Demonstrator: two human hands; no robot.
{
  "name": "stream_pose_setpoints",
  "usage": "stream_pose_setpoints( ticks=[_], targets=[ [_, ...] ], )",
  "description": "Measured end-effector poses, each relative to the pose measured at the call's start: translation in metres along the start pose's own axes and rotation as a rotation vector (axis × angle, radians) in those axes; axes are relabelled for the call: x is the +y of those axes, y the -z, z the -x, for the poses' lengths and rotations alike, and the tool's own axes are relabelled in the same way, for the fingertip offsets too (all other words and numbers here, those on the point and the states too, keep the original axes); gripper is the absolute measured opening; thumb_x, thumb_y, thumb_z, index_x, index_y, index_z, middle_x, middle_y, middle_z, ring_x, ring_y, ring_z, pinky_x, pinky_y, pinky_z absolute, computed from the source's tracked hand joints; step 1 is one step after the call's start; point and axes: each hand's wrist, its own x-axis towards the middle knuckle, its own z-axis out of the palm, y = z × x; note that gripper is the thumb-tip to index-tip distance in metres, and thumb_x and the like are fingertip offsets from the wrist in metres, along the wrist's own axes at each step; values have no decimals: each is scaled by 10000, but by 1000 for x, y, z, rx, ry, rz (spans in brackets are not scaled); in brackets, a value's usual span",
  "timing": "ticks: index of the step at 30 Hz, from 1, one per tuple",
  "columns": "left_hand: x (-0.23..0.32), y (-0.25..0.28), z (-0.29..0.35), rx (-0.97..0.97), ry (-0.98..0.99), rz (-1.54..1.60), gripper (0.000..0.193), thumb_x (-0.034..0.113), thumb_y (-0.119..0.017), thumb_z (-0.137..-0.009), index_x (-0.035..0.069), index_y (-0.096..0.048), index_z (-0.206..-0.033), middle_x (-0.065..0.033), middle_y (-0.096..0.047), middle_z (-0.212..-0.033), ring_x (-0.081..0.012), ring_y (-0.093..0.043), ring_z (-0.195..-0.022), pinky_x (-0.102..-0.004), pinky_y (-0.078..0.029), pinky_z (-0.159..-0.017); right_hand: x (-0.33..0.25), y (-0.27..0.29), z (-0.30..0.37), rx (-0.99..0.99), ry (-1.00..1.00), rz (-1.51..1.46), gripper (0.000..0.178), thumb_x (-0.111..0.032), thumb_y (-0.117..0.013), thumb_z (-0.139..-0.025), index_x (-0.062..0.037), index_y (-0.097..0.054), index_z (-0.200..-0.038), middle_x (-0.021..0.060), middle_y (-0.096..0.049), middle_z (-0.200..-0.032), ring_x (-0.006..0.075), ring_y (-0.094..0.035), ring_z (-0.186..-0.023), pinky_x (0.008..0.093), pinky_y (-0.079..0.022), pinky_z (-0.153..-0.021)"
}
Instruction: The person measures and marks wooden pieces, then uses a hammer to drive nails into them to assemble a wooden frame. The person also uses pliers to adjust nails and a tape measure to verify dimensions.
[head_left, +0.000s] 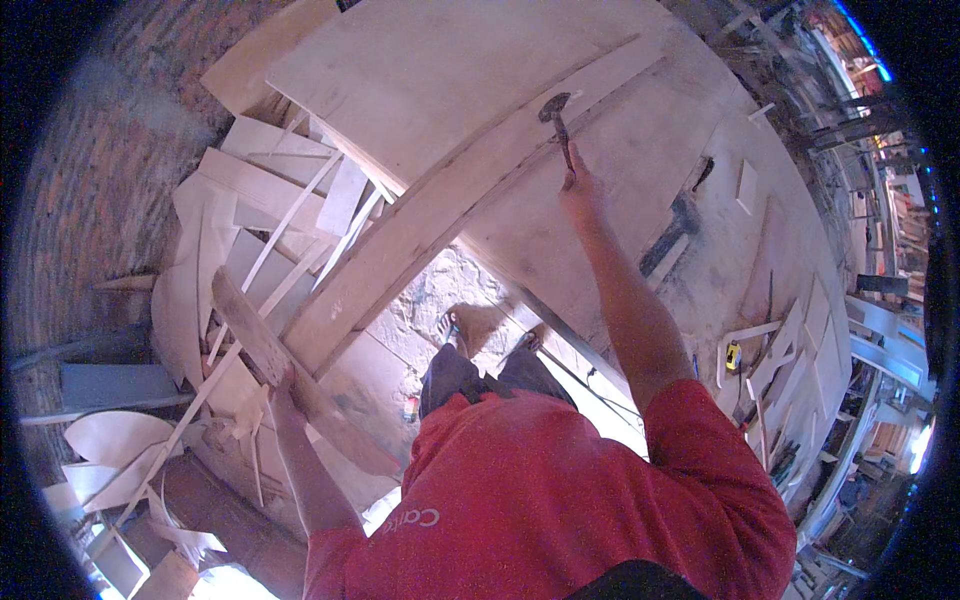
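My right hand is closed round the handle of a hammer, raised above the far part of the work surface. Below the hammer, a long wooden board runs slantwise from the far right toward the near left. At its near end, my left hand grips the lower part of a shorter wooden board. That shorter board stands across the long board's end; whether the two touch, I cannot tell. The fingers of my left hand are partly hidden.
Wide wooden sheets form the surface ahead. A dark power tool and a yellow tape measure lie to the right. Thin strips and offcuts pile up on the left. My feet stand on a rough floor between the sheets.
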Motion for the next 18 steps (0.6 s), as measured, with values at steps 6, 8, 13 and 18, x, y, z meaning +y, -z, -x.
stream_pose_setpoints(
  ticks=[6,8,13,18],
  targets=[
    [-2,10,2,-15,16,32,479,137,-799,-865,42,-593,-1287,-61,-695,-1126,-218,-684,-982,-396,-582,-841,-37,24,5,168,44,-246,621,-82,-566,-961,-265,-417,-1535,235,-708,-1034,448,-691,-867,523,-551,-749],
    [0,6,6,-32,-1,-6,485,143,-801,-865,27,-590,-1286,-69,-694,-1131,-223,-683,-991,-397,-581,-849,-43,27,13,249,44,-314,618,-77,-564,-956,-262,-426,-1529,237,-705,-1069,453,-691,-892,522,-554,-757],
    [4,-12,9,-15,8,-10,477,186,-800,-869,1,-600,-1260,-85,-695,-1110,-234,-686,-978,-398,-579,-852,4,3,-1,8,89,4,588,-80,-559,-967,-216,-433,-1525,237,-693,-1142,450,-686,-967,495,-561,-800],
    [-2,24,4,-41,-36,-47,489,225,-795,-873,-7,-605,-1259,-83,-689,-1108,-235,-679,-968,-387,-573,-841,-45,20,1,100,70,-247,621,-79,-562,-959,-218,-399,-1542,226,-677,-1199,430,-674,-1030,497,-558,-847]
  ],
)
